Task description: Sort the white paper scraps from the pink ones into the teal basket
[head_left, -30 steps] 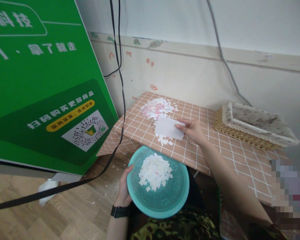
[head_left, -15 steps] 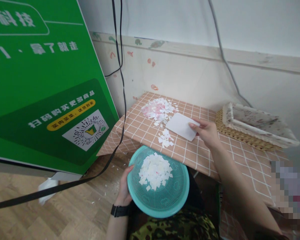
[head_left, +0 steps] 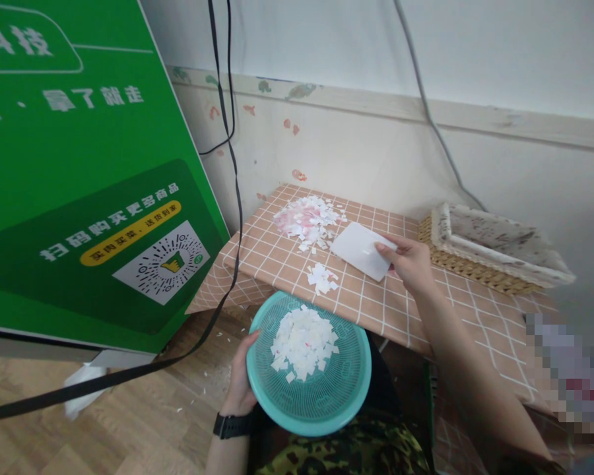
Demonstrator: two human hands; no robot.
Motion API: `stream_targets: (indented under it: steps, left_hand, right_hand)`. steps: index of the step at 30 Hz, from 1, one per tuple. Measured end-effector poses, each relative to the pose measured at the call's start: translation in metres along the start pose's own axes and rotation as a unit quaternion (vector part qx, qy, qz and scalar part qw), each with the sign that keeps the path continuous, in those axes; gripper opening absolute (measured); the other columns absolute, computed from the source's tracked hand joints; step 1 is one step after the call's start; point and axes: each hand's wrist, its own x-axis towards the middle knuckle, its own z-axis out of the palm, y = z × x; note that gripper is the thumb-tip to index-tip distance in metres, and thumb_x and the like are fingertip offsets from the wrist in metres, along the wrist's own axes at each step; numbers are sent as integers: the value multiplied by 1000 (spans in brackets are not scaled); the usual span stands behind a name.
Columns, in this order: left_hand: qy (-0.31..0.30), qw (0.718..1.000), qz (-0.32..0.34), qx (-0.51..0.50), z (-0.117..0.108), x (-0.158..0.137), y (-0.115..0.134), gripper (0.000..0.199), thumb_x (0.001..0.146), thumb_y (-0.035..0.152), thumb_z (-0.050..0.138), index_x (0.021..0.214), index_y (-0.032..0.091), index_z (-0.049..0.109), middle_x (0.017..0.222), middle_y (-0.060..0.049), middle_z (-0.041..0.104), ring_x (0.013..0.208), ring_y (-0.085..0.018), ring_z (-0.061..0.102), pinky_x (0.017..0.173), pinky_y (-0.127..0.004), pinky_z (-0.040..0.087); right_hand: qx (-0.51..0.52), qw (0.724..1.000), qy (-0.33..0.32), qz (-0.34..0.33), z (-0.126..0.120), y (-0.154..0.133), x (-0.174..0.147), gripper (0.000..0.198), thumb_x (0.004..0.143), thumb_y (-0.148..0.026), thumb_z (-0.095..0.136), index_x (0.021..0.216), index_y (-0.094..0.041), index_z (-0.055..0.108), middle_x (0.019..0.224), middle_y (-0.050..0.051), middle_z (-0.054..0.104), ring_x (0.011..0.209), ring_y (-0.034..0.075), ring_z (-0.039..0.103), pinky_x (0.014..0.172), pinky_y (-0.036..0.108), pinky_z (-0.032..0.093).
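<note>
in the head view, my right hand [head_left: 412,264] has its fingers pinched on one end of a white card [head_left: 360,251], thumb on top, the rest along its far edge and partly hidden. my left hand [head_left: 242,373] has its fingers closed on the rim of the green colander [head_left: 311,419], thumb over the edge, the others out of sight beneath. the colander is to the right of those left fingers, at the front edge of the bench [head_left: 366,307] and below its top.

i judge the work to be partway. one heap of scraps [head_left: 304,340] sits in the colander; left on the bench are a small cluster [head_left: 321,279], left of my right fingers and near the front edge, and a wider pile [head_left: 307,221], farther left and beyond them. the card lies just to the right of both, its tip near the pile.

the scraps look papery, small, flat and mostly four-sided, white with a pink tint across part of the wider pile. the card is thin, rectangular and smooth, with a faint shine. the colander is round, seemingly plastic, finely slotted inside a plain rim. brown cloth with a white grid covers the bench. right of my right fingers stands a woven basket [head_left: 468,264] with a pale printed lining.
</note>
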Motion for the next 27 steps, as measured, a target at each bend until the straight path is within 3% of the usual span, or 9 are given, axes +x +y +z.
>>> stream_targets:
  steps: [4,9,14,19,24,27]
  left_hand:
    - [11,1000,-2,2,-2,2,-1,14,73,20,62,82,11,68,72,-7,74,61,-19,68,60,-30,56]
    - [12,1000,8,4,-2,3,-1,14,72,20,63,82,12,68,73,-6,74,62,-19,68,61,-29,56]
    - [16,1000,15,16,0,2,0,12,72,19,63,80,12,68,70,-6,73,60,-19,68,62,-31,56]
    - [27,999,6,20,-1,1,0,12,73,20,62,78,11,68,69,-7,73,65,-21,69,65,-32,56]
    - [20,1000,-17,17,-2,2,0,15,73,22,61,79,11,68,69,-9,73,69,-24,70,65,-35,56]
    - [15,1000,-15,15,-2,2,0,15,73,22,62,80,11,69,71,-8,74,67,-23,69,66,-35,56]
  right_hand:
    - [-29,999,29,0,1,3,-2,56,66,-47,66,110,-11,66,81,11,69,60,22,62,44,31,48]
    - [-103,992,42,-66,-4,9,2,51,70,-46,62,107,-11,67,78,10,70,70,25,64,54,34,50]
    - [-186,976,66,-89,-12,11,0,46,73,-45,59,105,-13,69,83,11,71,68,25,64,59,36,50]
    - [-179,980,25,-82,-9,11,-4,44,73,-45,59,103,-16,69,90,9,71,75,27,65,61,36,51]
    - [-166,983,36,-68,-1,4,-6,46,73,-45,58,104,-14,69,87,10,71,73,27,65,59,35,51]
    - [-160,984,-13,-72,5,-6,-11,41,74,-42,58,102,-15,70,84,8,72,73,26,65,59,34,50]
